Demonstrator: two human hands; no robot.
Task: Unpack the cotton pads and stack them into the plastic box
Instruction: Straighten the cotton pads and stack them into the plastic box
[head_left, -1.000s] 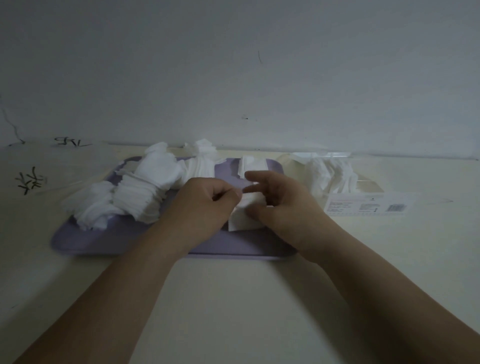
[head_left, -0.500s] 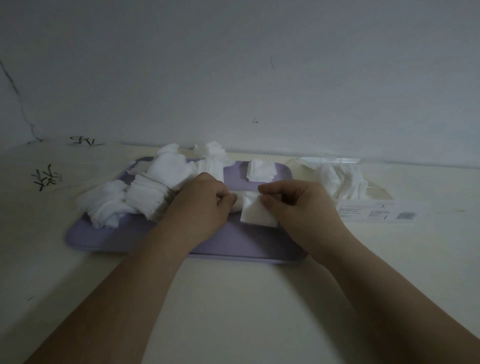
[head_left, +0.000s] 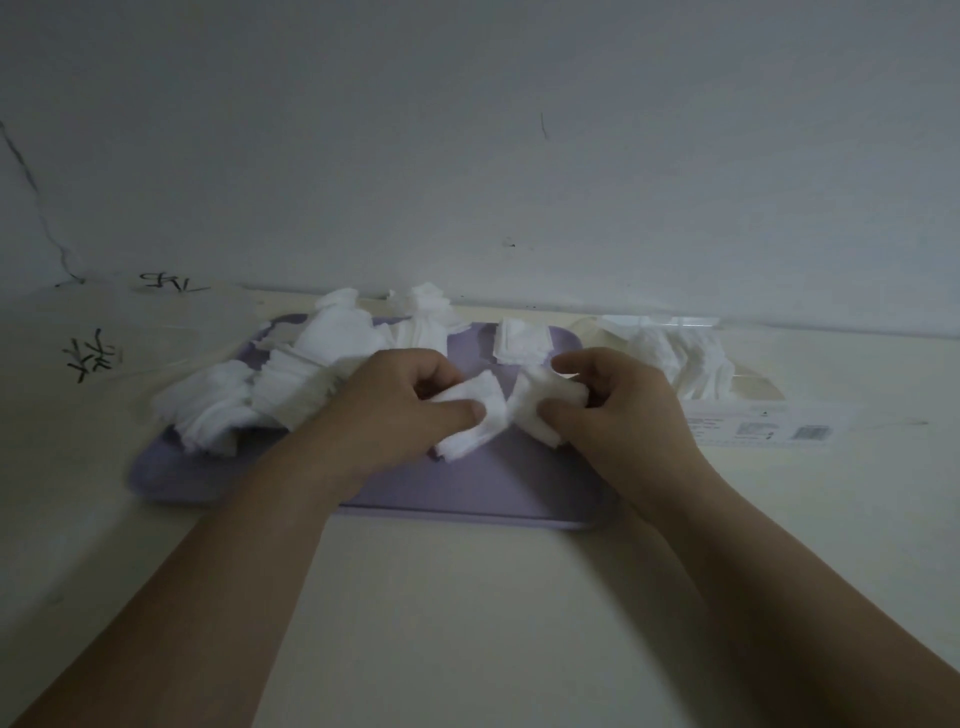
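pale counter (head_left: 467, 597) runs up to a bare grey wall (head_left: 467, 130), and the light is dim. on the counter sits a flat purple tray (head_left: 519, 483) with lots of white cotton pads on it. a big messy pile of pads (head_left: 270, 395) lies on the left side of the tray, and a small neat stack (head_left: 522, 340) sits near the back edge. the left hand (head_left: 395, 410) has its fingers closed on a little bunch of pads (head_left: 475, 415), with the thumb on top. the right hand (head_left: 623, 400) has its fingers curled around another bunch (head_left: 535, 410) just beside the first one, and the two bunches touch in the middle. to the right of the tray is a clear plastic box (head_left: 675, 325) with some pads inside, and the flat wrapper (head_left: 758, 428) with a label lies in front of it. the pads look very light and soft, so they will bend and fan apart easily. i think it is best to pinch a bunch by its flat faces, near the middle, with a gentle squeeze, so the edges stay lined up. a loose hold could let single pads slip out and fall.
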